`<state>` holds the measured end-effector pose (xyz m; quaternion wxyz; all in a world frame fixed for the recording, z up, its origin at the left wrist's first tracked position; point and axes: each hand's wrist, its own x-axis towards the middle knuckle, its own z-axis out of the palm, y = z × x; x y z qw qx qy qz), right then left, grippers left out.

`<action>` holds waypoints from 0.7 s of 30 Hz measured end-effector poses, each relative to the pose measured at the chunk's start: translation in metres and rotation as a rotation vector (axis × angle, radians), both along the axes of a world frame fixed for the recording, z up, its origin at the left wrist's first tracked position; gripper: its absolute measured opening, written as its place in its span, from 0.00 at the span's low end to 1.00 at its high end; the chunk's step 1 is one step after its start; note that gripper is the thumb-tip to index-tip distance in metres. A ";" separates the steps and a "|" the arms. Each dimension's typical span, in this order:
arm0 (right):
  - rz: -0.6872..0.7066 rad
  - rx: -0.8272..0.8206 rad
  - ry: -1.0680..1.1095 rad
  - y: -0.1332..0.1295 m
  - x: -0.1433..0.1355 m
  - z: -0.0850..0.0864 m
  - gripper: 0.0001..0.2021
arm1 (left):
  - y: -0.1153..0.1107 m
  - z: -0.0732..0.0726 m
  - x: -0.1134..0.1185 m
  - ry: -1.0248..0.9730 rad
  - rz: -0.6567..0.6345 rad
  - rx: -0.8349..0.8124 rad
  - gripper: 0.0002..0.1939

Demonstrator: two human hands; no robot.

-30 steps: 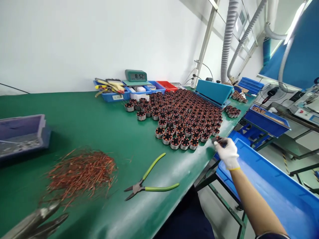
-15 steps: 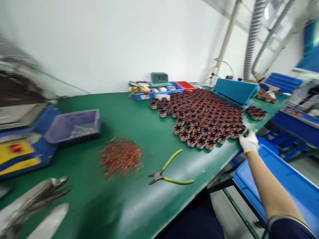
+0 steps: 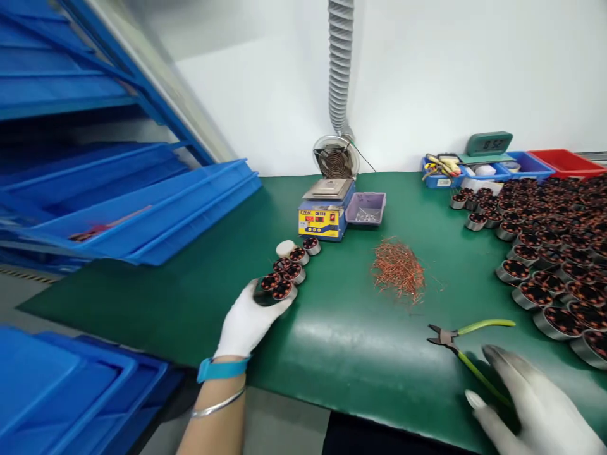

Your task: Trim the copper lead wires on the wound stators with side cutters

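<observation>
Beside green-handled cutters (image 3: pixel 444 337), tangled coppery wire (image 3: pixel 398 270).

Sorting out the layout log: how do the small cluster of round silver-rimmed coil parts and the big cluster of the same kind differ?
- Small cluster: six visible, in a narrow strip; big cluster: dozens, in a broad spread running out of view.
- Small cluster: white-gloved left hand cupped around its near end; big cluster: no hand on it.

Shared: black-and-copper tops facing up, green tabletop beneath.
</observation>
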<state>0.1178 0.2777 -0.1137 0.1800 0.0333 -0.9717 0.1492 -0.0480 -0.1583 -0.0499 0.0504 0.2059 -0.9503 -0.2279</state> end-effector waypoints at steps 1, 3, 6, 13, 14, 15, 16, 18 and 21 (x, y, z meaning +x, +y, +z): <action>0.035 0.024 -0.058 -0.005 -0.008 0.002 0.21 | 0.007 0.003 -0.001 -0.006 -0.022 -0.012 0.40; 0.048 0.059 -0.186 -0.008 -0.018 0.005 0.18 | 0.018 0.008 0.001 -0.010 -0.026 -0.047 0.36; -0.112 0.084 -0.267 0.003 -0.020 0.005 0.18 | 0.030 0.012 0.005 0.083 0.042 -0.222 0.40; -0.264 0.120 -0.280 0.024 -0.010 -0.001 0.21 | 0.039 0.001 -0.005 0.085 -0.172 -0.465 0.16; -0.258 0.131 -0.256 0.022 -0.011 0.000 0.21 | 0.039 0.002 -0.004 0.096 -0.190 -0.452 0.15; -0.252 0.145 -0.222 0.020 -0.013 0.002 0.20 | 0.039 0.003 -0.001 0.112 -0.215 -0.430 0.15; -0.245 0.160 -0.179 0.017 -0.014 0.005 0.20 | 0.042 0.004 0.004 0.123 -0.251 -0.402 0.15; -0.200 0.186 -0.048 0.011 -0.015 0.012 0.19 | 0.057 0.008 0.017 0.123 -0.364 -0.320 0.16; -0.021 0.179 0.217 -0.003 -0.012 0.026 0.19 | 0.102 0.011 0.040 -0.015 -0.689 -0.187 0.13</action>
